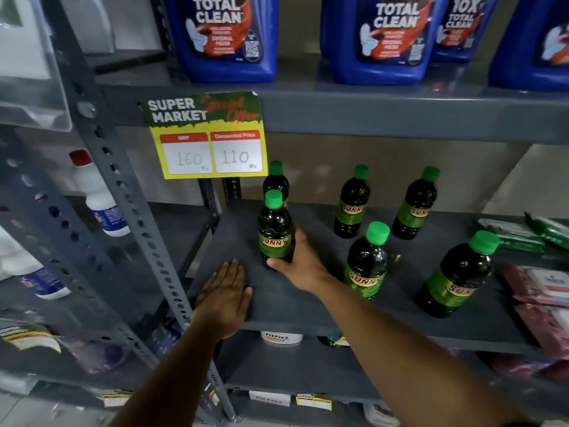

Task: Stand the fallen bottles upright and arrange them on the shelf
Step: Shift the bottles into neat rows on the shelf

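Observation:
Several dark bottles with green caps and green "SUNNY" labels stand upright on the grey shelf [308,306]. My right hand [300,257] grips the base of the front left bottle [275,229], which stands just in front of another bottle [276,180]. My left hand [224,298] lies flat, palm down, on the shelf's front left corner and holds nothing. Two bottles [352,201] [415,203] stand at the back. Nearer the front edge are another two bottles [368,260] [458,274]. No bottle in view lies on its side.
A yellow price sign [207,137] hangs from the upper shelf, over the back left. Blue cleaner jugs [229,35] stand above. Green packets [511,235] and pink packets [542,288] lie at the shelf's right end. A slotted grey upright [129,211] rises on the left.

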The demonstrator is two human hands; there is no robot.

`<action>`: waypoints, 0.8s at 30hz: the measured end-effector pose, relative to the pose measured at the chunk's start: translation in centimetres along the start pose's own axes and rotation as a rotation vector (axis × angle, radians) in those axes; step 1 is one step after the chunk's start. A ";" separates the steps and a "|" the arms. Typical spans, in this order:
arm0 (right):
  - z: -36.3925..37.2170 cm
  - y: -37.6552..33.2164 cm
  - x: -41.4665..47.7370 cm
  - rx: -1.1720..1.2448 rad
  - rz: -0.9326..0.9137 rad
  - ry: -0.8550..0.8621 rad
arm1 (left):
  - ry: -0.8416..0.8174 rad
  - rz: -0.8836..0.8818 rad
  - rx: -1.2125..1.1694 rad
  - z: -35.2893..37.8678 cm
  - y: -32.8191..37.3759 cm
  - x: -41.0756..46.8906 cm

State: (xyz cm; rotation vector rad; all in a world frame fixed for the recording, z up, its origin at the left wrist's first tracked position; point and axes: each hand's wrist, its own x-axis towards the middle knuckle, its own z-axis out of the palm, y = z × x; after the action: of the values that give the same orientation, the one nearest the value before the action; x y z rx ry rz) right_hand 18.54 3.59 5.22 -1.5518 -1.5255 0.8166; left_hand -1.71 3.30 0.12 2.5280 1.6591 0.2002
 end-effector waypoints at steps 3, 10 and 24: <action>0.1 1.2 0.8 -0.128 0.020 0.010 | -0.001 0.011 -0.001 0.1 -0.1 0.2; 0.6 2.5 -2.2 -0.121 -0.048 -0.006 | -0.047 0.018 -0.023 0.2 -0.1 0.3; 1.2 1.8 -6.6 -0.113 -0.070 -0.076 | 0.021 0.033 0.014 0.7 -0.2 0.3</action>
State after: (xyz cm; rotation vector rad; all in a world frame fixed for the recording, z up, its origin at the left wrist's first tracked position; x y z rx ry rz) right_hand 17.94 -2.83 2.51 -1.5546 -1.6976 0.7690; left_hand -1.66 3.68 -0.56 2.5739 1.6325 0.2187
